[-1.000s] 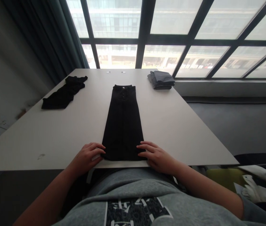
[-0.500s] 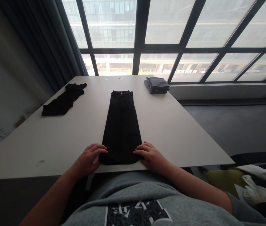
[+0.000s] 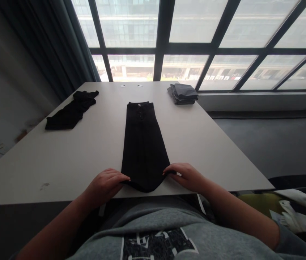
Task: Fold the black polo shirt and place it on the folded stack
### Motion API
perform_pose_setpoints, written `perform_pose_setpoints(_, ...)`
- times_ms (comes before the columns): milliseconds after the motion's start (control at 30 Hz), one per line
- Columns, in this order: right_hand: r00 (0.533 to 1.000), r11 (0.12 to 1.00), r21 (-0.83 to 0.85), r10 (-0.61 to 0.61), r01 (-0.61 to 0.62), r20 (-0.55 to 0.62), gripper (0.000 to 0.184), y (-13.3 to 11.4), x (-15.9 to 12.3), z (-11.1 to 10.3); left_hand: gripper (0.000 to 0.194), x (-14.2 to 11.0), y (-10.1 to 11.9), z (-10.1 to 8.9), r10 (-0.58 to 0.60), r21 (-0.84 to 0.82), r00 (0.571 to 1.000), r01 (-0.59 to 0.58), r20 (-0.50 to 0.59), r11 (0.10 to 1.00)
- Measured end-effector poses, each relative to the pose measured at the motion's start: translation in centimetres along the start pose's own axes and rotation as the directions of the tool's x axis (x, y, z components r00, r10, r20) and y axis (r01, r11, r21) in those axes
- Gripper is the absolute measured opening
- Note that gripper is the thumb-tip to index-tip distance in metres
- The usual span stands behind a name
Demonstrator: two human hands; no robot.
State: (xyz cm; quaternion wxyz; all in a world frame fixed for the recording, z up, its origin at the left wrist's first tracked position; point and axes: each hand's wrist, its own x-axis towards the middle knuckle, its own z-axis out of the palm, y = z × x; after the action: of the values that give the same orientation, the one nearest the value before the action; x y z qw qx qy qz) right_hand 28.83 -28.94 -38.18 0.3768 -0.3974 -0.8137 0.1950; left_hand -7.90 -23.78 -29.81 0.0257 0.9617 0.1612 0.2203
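Observation:
A long black garment (image 3: 143, 144), folded into a narrow strip, lies lengthwise down the middle of the white table (image 3: 60, 151). Its buttoned top end points toward the window. My left hand (image 3: 105, 186) pinches the near left corner of the garment. My right hand (image 3: 187, 177) pinches the near right corner. Both corners are lifted slightly off the table, and the hem between them sags in a curve at the table's front edge.
A second black garment (image 3: 70, 110) lies crumpled at the far left of the table. A folded grey stack (image 3: 182, 94) sits at the far right corner by the window. Dark curtains hang at left; a yellow-green object (image 3: 253, 200) shows low right.
My hands went from lying flat beside the garment's near end to gripping its two near corners and raising them. The hem now curves instead of lying straight.

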Motion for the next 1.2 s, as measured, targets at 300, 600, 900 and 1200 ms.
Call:
perform_pose_setpoints(300, 0.975, 0.983, 0.057, 0.183, -0.177, -0.126, 0.03, 3.2, 8.4, -5.1, 0.034, 6.3, -7.2, -2.9, -0.381, -0.079, 0.924, 0.381, 0.025, 0.921)
perform_pose_setpoints(600, 0.903, 0.909, 0.016, 0.416, -0.417, -0.111, 0.021, 9.7, 14.5, -4.1, 0.038, 10.5, -15.8, 0.3, -0.52, 0.026, 0.852, 0.519, 0.068, 0.854)
perform_pose_setpoints(900, 0.984, 0.933, -0.315, 0.15, -0.173, -0.097, 0.05, 9.7, 13.2, -2.8, 0.041, 9.9, -16.1, 1.6, -0.341, 0.125, 0.936, 0.329, 0.089, 0.936)
perform_pose_setpoints(1200, 0.996, 0.887, -0.462, 0.04, 0.0, 0.077, 0.066, 6.9, 12.9, 0.4, 0.062, 12.0, -10.5, 5.7, -0.275, 0.232, 0.935, 0.222, 0.224, 0.947)
